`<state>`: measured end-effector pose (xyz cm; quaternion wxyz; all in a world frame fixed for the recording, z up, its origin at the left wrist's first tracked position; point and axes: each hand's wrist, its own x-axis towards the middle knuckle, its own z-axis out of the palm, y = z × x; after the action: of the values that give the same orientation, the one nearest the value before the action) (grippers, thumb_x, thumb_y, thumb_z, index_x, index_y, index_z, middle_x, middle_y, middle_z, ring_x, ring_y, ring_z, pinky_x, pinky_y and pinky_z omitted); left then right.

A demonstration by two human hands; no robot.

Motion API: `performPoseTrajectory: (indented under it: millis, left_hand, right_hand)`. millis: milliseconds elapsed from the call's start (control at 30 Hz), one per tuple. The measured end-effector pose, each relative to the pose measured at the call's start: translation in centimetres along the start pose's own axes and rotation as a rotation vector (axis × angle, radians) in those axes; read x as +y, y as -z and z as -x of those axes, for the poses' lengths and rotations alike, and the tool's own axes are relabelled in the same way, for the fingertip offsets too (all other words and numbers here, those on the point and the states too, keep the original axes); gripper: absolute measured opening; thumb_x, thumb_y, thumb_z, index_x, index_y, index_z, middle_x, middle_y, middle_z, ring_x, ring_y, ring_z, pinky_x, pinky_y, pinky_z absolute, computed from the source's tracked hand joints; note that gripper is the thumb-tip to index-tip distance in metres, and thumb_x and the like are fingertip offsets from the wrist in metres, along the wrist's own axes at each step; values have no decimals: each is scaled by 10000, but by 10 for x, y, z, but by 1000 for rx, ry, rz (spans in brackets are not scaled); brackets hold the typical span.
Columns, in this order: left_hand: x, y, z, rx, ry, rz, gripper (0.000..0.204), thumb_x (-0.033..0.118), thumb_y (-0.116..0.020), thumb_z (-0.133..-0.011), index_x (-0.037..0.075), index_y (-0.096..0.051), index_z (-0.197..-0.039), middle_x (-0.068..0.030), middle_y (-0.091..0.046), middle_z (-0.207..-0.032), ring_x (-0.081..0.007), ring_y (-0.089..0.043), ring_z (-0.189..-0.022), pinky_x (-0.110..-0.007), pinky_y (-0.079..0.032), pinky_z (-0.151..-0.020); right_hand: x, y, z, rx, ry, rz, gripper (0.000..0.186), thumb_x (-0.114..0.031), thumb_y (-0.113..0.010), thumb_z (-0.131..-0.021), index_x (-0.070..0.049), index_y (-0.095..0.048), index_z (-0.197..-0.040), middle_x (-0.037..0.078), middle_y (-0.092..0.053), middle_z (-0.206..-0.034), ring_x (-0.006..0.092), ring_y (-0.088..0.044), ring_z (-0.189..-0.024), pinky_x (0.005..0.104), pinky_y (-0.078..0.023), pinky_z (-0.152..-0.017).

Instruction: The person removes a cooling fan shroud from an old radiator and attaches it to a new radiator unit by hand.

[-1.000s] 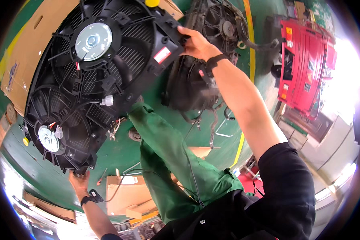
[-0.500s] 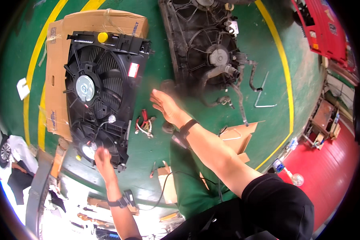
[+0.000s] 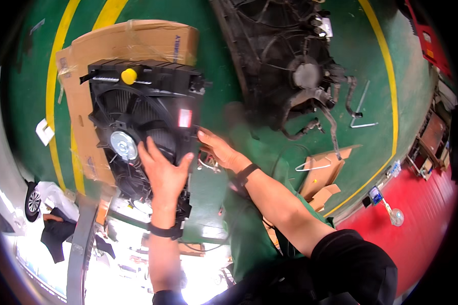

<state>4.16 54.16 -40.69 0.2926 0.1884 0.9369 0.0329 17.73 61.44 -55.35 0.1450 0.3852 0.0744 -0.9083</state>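
A black radiator fan assembly [image 3: 158, 109] with a yellow cap [image 3: 129, 76] and a silver fan motor [image 3: 123, 145] lies on a flattened cardboard box. My left hand [image 3: 164, 173] is over its lower part, fingers spread and nothing in them; whether they touch the shroud I cannot tell. At the assembly's right edge is my right hand [image 3: 222, 151], its fingers stretched out with the tips at the side of the frame. Contact there is unclear too. Partly hidden by that hand, some red-handled tools [image 3: 207, 161] lie on the floor.
A dusty, used fan assembly [image 3: 269, 56] with bent hoses [image 3: 326, 119] lies to the right on the green floor. An L-shaped metal rod [image 3: 362, 109] is beyond it. Open cardboard [image 3: 320, 175] lies near my legs. The box [image 3: 89, 137] sticks out left of the assembly.
My left hand has moved up and right, from the assembly's lower end to over its middle. My right hand is now by its right edge. The view has shifted, and my legs are nearer the assembly.
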Motion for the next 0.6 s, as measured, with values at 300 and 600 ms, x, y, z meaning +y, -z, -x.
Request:
performPoseTrajectory:
  millis: [300,600]
  left_hand:
    - [16,-14,-4,-94,69,-212,1229,394,-916,-590,-48,-205,-1491,-411,-62,-1509,-533,-116,-1432,-572,-226,-1143]
    - [-19,31,1,-104,57,-259,1128,322,-909,-568,-63,-307,-1441,-296,-198,-1557,-491,-157,-1444,-553,-181,-1171]
  right_hand:
    - [12,-12,-14,167,-18,-87,776,-483,-733,-853,-75,-425,-1437,-3,-559,-1230,131,-501,-1126,338,-395,-1012]
    - [4,-65,6,26,90,10,532,-156,-808,-814,11,-543,-1244,47,-650,-1095,116,-584,-1027,280,-475,-907]
